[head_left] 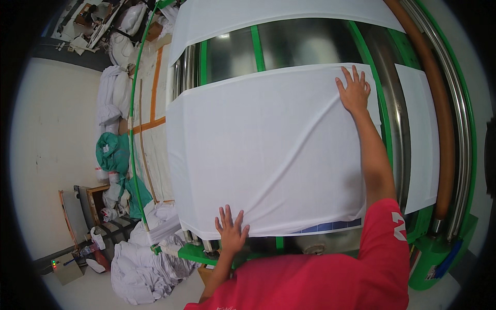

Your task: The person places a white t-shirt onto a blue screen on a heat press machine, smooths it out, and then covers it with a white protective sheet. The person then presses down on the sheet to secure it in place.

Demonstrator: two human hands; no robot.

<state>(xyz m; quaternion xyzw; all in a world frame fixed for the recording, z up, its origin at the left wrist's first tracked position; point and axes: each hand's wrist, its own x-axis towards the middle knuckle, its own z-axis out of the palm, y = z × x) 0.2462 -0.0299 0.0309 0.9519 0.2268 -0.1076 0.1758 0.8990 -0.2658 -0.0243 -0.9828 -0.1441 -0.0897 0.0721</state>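
A white cloth (268, 139) lies spread over the metal bed of a green-framed machine. My left hand (232, 231) rests with fingers apart on the cloth's near edge, left of its middle. Stretched out to the far right, my right hand (355, 92) presses its spread fingers on the cloth's far right corner. A long diagonal crease runs through the cloth between my two hands. Under its near edge shows a strip of blue tiled pattern (325, 226). Neither hand grips anything that I can see.
Beyond the cloth lies a shiny metal plate (305, 44) with green bars, and another white cloth (289, 11) behind it. A brown roller (431, 103) and steel rollers run along the right. Piled white fabric (144, 271) sits on the floor at left, near a green pole (132, 134).
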